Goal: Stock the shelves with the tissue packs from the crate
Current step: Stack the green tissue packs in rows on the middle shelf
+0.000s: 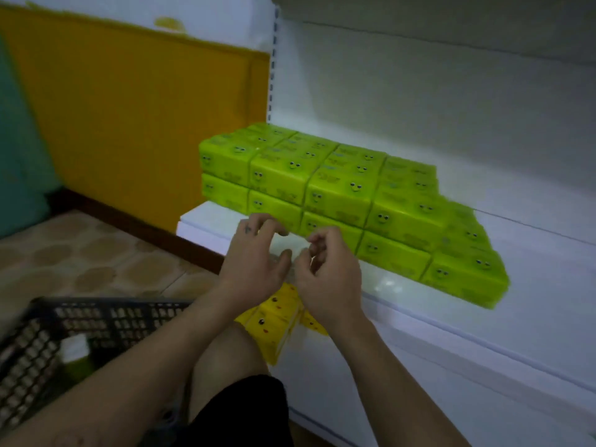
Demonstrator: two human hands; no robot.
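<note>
— What do we have at near left?
— The black crate (96, 317). Then our left hand (254, 262) and right hand (329, 272), fingers curled, close together; we cannot tell whether they pinch anything.
— The packs?
— Yellow tissue packs (274, 321) just below our hands; green tissue packs (348, 195) stacked two high on the white shelf (532, 285), right.

tissue packs (338, 188) stacked on shelf (548, 285), crate (113, 321) on floor (80, 253) left
</note>
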